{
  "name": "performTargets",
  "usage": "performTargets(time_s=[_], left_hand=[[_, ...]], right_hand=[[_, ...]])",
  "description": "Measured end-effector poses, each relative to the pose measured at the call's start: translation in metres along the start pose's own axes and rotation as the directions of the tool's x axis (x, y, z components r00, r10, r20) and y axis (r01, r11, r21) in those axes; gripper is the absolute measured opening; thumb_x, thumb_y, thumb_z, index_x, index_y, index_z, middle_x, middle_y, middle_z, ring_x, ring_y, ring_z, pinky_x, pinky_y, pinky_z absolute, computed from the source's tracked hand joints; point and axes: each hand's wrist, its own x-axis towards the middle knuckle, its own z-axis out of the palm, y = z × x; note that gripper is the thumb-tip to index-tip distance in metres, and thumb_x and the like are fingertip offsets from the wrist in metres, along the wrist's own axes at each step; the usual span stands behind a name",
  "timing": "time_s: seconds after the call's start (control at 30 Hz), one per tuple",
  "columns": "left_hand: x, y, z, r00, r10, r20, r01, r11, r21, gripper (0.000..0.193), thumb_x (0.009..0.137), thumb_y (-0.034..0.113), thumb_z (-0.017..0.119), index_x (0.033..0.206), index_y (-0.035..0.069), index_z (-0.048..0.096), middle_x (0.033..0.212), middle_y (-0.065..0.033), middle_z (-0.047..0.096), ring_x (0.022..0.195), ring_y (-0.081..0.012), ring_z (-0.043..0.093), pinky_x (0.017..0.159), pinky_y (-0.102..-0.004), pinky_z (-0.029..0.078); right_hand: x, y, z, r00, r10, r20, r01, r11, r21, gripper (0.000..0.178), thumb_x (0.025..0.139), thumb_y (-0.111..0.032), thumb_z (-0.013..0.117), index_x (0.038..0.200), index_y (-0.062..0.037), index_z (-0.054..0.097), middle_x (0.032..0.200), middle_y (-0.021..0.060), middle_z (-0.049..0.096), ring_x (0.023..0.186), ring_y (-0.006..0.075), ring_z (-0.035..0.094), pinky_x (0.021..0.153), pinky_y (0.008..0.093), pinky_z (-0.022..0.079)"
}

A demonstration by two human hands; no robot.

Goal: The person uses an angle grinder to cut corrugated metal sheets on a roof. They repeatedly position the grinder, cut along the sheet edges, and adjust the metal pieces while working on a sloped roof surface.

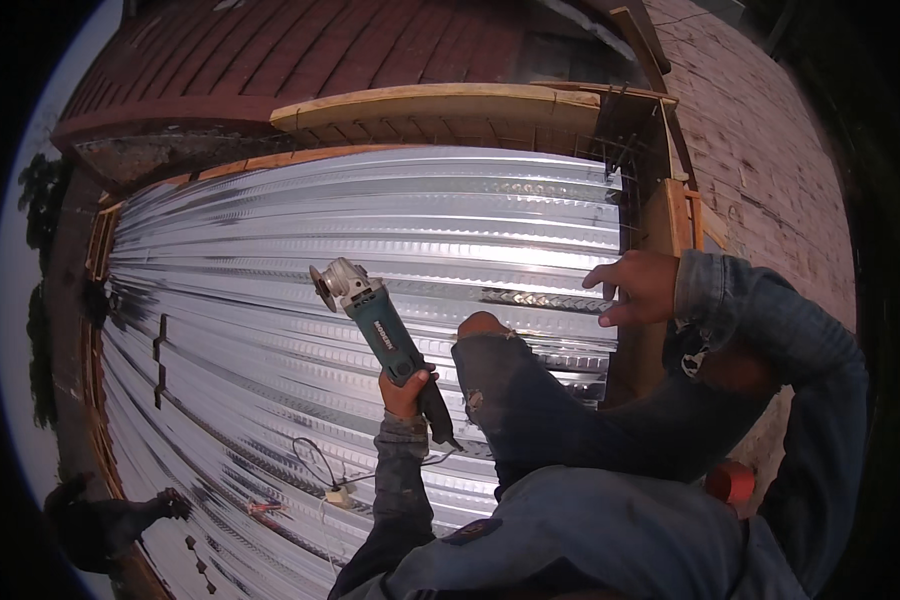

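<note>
My left hand [402, 393] is wrapped round the body of an angle grinder [383, 335], dark teal with a silver head. Its disc [323, 288] points to the far left, held above the ribbed metal decking [370, 220]. A power cord trails from the grinder's rear toward a pale connector [338, 496] lying on the decking. My right hand [637, 288] is off to the right, at the cut end of the sheets, fingers apart and stretched toward the edge. I see nothing held in it. Whether the fingertips touch the metal I cannot tell.
Wooden formwork boards [440, 100] run along the far side, with rebar in the far right corner. A brick wall [760, 140] rises at the right. My bent knee [485, 325] is over the sheets. Another person [105, 525] is at the lower left.
</note>
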Motion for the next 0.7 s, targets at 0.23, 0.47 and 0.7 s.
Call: performTargets(time_s=[0.23, 0.47, 0.7], left_hand=[[0.079, 0.115, 0.289, 0.859, 0.259, 0.441, -0.017, 0.877, -0.481, 0.041, 0.077, 0.022, 0.07, 0.104, -0.002, 0.052, 0.087, -0.0101, 0.061, 0.078, -0.0182, 0.062, 0.072, -0.0291, 0.051], [0.155, 0.125, 0.44, 0.673, 0.427, 0.604, -0.174, 0.885, -0.432, 0.045, 0.081, 0.027, 0.071, 0.11, 0.002, 0.048, 0.096, -0.0066, 0.057, 0.087, -0.0156, 0.059, 0.076, -0.025, 0.051], [0.182, 0.008, 0.472, 0.615, 0.154, 0.773, -0.063, 0.987, -0.146, 0.071, 0.079, 0.034, 0.072, 0.129, 0.0, 0.036, 0.115, -0.0121, 0.052, 0.104, -0.0206, 0.055, 0.089, -0.0307, 0.048]], right_hand=[[-0.014, -0.005, -0.012, 0.885, 0.061, -0.462, 0.311, 0.661, 0.683, 0.092, 0.074, -0.06, 0.065, 0.135, 0.001, 0.029, 0.121, 0.0229, 0.05, 0.112, 0.0298, 0.052, 0.09, 0.0395, 0.046], [-0.04, 0.113, -0.07, 0.494, -0.057, -0.868, 0.405, 0.898, 0.172, 0.097, 0.066, -0.031, 0.082, 0.138, -0.0013, 0.025, 0.12, 0.0175, 0.051, 0.109, 0.0246, 0.054, 0.09, 0.0331, 0.047], [0.003, 0.209, -0.007, 0.276, 0.317, -0.907, 0.463, 0.783, 0.415, 0.08, 0.065, -0.006, 0.077, 0.133, -0.0017, 0.034, 0.11, 0.0108, 0.057, 0.099, 0.0199, 0.059, 0.086, 0.031, 0.049]])
